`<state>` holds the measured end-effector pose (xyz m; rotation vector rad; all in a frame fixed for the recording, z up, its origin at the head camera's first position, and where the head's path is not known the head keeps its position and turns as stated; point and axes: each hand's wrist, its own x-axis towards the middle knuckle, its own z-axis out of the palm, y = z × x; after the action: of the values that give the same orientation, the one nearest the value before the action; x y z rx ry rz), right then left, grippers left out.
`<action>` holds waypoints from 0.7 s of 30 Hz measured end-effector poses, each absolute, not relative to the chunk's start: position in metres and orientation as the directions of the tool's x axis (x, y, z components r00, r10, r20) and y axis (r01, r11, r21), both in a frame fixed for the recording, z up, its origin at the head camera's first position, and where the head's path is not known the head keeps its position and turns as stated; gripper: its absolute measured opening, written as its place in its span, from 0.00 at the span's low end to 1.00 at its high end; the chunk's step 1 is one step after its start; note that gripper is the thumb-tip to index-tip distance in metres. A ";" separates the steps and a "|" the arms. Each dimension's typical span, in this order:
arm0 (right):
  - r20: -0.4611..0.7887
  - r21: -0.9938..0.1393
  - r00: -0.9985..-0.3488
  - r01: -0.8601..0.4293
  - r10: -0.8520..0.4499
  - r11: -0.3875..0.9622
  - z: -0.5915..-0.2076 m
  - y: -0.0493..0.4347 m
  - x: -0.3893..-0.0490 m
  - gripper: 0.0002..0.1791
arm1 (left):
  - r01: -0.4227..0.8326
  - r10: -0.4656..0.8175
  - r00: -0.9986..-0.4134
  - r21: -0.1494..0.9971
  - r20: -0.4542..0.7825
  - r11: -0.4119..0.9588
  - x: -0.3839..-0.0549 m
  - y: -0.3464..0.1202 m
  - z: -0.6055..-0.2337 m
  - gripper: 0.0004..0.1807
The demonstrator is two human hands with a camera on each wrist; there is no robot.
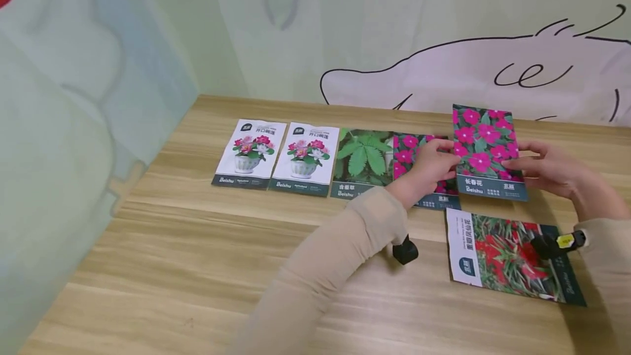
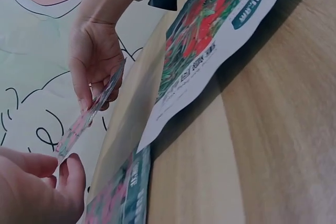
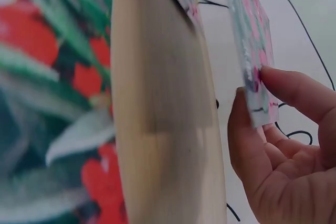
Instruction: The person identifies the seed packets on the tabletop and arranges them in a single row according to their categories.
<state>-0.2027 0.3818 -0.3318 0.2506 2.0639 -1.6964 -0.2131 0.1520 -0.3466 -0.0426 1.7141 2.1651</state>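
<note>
A seed packet with pink periwinkle flowers (image 1: 485, 149) is held up off the table, tilted, between both hands. My right hand (image 1: 554, 171) pinches its right edge between thumb and fingers, which the right wrist view shows close up. At the opposite edge my left hand (image 1: 428, 171) pinches the packet; its thumb and fingertips meet at the corner in the left wrist view. Beneath the left hand lies a second pink-flowered packet (image 1: 405, 152), partly hidden. A red-flowered packet (image 1: 512, 256) lies sideways on the table, nearer, below the right wrist.
Left of the hands, two white packets with potted flowers (image 1: 251, 152) and a green-leaf packet (image 1: 363, 158) lie in a row on the wooden table (image 1: 207, 267). A wall covering with drawn figures (image 1: 443, 59) rises behind the table's back edge. Black wrist cameras hang under both sleeves.
</note>
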 end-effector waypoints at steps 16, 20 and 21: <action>-0.438 -0.653 -0.895 0.256 -0.080 0.713 -0.335 0.382 -0.193 0.39 | 0.021 0.304 -0.952 0.983 -0.037 0.184 -0.202 0.153 -0.354 0.23; -0.441 -0.603 -0.895 0.245 -0.061 0.759 -0.333 0.379 -0.192 0.39 | 0.045 0.329 -0.944 0.974 -0.031 0.221 -0.204 0.151 -0.355 0.23; -0.442 -0.593 -0.895 0.243 -0.058 0.768 -0.333 0.379 -0.192 0.39 | 0.047 0.332 -0.943 0.973 -0.031 0.225 -0.204 0.150 -0.355 0.23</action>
<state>-0.1921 0.3785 -0.3334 0.1399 2.5206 -0.9307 -0.2041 0.1504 -0.3548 0.3584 2.2653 1.7866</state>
